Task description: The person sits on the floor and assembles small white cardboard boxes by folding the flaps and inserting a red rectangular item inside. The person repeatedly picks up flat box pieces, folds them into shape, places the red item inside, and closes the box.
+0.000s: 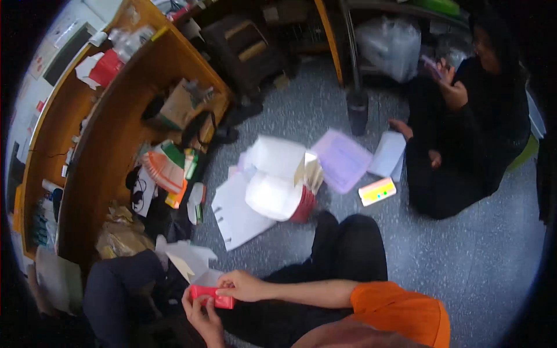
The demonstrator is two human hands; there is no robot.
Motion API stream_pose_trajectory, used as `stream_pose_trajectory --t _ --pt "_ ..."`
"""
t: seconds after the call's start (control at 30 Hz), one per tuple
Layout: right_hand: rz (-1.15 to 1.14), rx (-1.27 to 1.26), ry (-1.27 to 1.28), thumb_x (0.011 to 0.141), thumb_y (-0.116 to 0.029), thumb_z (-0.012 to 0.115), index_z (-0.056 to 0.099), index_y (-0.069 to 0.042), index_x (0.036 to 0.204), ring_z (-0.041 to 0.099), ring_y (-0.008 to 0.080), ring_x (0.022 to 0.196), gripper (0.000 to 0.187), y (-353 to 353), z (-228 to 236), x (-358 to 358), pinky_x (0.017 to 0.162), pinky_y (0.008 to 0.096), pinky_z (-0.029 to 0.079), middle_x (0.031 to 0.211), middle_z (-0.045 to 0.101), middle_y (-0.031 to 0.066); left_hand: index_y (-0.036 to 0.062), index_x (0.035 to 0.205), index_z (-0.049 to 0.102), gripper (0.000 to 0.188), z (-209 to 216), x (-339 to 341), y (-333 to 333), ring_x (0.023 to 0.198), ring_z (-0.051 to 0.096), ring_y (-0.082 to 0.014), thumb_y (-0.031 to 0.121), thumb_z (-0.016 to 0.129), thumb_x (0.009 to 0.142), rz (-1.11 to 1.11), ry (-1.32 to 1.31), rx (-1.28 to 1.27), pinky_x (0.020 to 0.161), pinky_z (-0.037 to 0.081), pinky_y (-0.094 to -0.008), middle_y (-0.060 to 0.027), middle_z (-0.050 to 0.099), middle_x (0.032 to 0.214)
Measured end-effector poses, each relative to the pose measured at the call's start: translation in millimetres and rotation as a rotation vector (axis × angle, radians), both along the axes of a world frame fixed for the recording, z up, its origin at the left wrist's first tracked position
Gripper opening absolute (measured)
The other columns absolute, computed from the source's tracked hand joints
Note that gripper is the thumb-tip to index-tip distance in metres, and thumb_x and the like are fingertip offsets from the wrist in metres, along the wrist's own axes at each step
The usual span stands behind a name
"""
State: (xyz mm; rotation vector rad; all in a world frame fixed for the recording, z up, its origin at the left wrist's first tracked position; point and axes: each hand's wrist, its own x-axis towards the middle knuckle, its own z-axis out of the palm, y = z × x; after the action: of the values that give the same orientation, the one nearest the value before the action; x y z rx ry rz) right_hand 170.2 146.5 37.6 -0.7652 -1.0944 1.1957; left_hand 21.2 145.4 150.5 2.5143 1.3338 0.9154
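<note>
Low in front of me, both hands hold a small red box (216, 297) with white flaps (194, 261) standing up and spread at its far side. My left hand (204, 318) grips it from the near left, with the fingers curled over its red wall. From the right, my right hand (242, 286) pinches the box's upper edge between thumb and fingers. Beyond my legs, a white and red carton (275, 194) rests on the floor with its white inside showing. White sheets (235, 214) lie beneath and beside that carton.
A lilac tray (341, 159), a yellow box (377, 191) and a pale folder (387, 155) lie on the floor. At right sits a person in black (464, 145) holding a phone. Wooden shelves (110, 156) with clutter line the left; a dark bin (357, 113) stands farther off.
</note>
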Motion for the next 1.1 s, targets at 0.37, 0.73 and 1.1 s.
stream_pose_trajectory --t 0.37,0.73,1.1 --pt "-0.137 -0.058 0.019 0.094 -0.014 0.072 0.067 0.004 0.100 0.076 0.0237 0.084 0.019 -16.4 3.6 -6.2 0.072 0.0378 0.058 0.087 0.075 0.0201 -0.0002 0.095 0.065 0.004 -8.3 -9.7 -16.0 0.123 0.057 -0.0420 0.001 0.067 0.091 0.158 0.116 0.034 0.107 0.043 -0.0458 -0.0248 0.054 0.133" --pt "-0.010 -0.120 -0.035 0.096 -0.012 0.074 0.069 0.004 0.101 0.071 0.0130 0.087 0.017 2.6 2.1 12.8 0.080 0.0307 0.057 0.090 0.075 0.0087 -0.0021 0.093 0.061 0.007 4.2 16.8 1.5 0.124 0.056 -0.0455 -0.007 0.064 0.089 0.084 0.078 -0.050 0.106 0.046 -0.0481 -0.0269 0.051 0.137" --pt "0.039 -0.140 -0.058 0.096 -0.013 0.073 0.068 0.002 0.102 0.072 0.0136 0.086 0.017 -4.3 -2.2 -5.4 0.079 0.0311 0.057 0.092 0.076 0.0096 -0.0015 0.098 0.062 0.012 -15.9 -11.2 -2.6 0.125 0.055 -0.0452 -0.005 0.066 0.088 0.079 -0.001 -0.053 0.107 0.045 -0.0451 -0.0269 0.051 0.138"
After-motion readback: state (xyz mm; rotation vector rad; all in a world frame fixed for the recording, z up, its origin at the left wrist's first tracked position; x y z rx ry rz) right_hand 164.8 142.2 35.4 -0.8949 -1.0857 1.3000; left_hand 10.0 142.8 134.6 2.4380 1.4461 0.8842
